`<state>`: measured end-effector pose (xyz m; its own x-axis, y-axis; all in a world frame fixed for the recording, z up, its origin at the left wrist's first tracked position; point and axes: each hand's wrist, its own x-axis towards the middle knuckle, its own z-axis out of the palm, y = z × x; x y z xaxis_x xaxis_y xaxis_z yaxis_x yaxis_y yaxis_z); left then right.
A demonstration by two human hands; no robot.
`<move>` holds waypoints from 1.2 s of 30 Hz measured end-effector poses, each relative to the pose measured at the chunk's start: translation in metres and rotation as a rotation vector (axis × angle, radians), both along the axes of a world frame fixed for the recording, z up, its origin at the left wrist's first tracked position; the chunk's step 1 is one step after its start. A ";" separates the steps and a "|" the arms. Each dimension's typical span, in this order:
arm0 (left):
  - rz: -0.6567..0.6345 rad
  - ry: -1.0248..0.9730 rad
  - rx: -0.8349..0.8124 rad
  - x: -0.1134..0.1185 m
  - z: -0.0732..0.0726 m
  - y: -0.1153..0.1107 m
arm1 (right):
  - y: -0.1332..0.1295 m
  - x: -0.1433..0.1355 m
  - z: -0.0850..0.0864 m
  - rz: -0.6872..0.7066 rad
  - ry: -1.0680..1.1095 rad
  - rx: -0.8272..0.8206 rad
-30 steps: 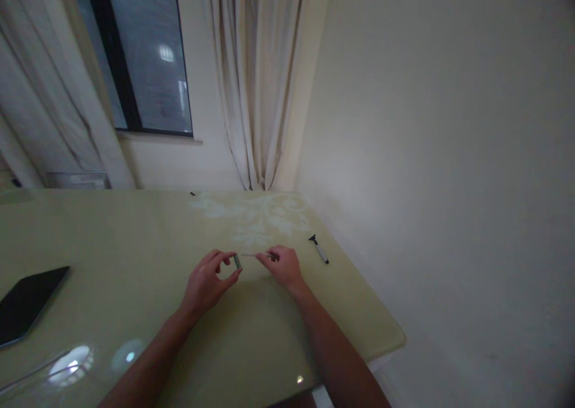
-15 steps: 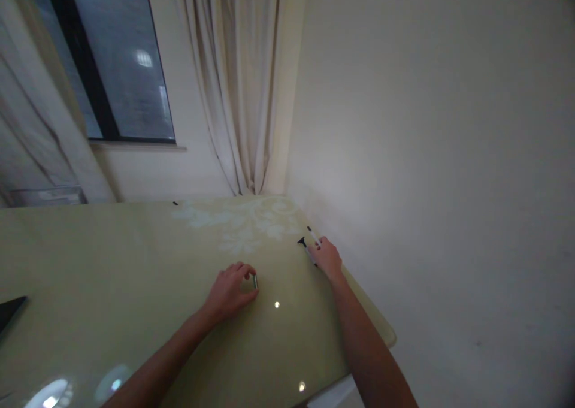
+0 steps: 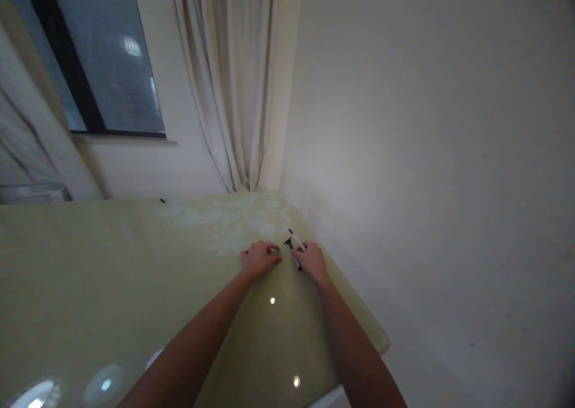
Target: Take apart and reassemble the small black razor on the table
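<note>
My left hand [image 3: 260,258] is closed in a pinch on a small, narrow greenish piece [image 3: 278,252], too small to name surely. It hovers at or just over the tabletop, close to my right hand. My right hand [image 3: 313,261] is closed on a white pen-like stick [image 3: 297,240] with a dark end that points up and left. At the same fingertips is a razor-like tool [image 3: 294,258] with a black T-shaped head and a grey handle, its head facing the far side. The greenish piece is a short gap left of this tool.
The glossy pale green table [image 3: 135,264] has a white floral pattern at its far corner. A small black piece [image 3: 162,201] lies by the far edge. A wall [image 3: 404,186] runs along the right side; curtains [image 3: 229,96] and a window [image 3: 108,54] stand behind.
My left hand has moved right and farther forward with the greenish piece, close to the razor-like tool. My right hand has shifted slightly left with the stick and tool. The view has turned slightly.
</note>
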<state>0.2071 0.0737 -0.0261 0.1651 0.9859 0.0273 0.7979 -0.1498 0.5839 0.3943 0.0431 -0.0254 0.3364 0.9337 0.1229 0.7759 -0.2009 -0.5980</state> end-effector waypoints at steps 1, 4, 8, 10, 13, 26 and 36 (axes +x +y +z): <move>0.006 0.000 -0.005 0.000 -0.001 0.001 | 0.000 0.001 0.000 0.004 -0.016 0.006; 0.012 0.001 -0.010 0.000 -0.003 0.001 | 0.001 0.005 0.000 -0.017 -0.104 0.036; 0.017 0.008 0.007 0.000 -0.004 -0.002 | -0.004 0.011 0.003 -0.078 -0.205 0.037; 0.022 0.012 0.016 0.001 -0.003 -0.003 | -0.008 0.012 0.005 -0.114 -0.216 0.013; 0.024 0.015 0.029 0.003 -0.002 -0.006 | -0.012 0.011 0.007 -0.160 -0.250 -0.008; 0.030 -0.002 0.079 0.003 -0.003 -0.010 | -0.010 0.013 0.003 -0.187 -0.228 -0.006; 0.026 -0.037 0.100 0.003 -0.005 -0.011 | -0.007 0.014 0.000 -0.201 -0.228 0.008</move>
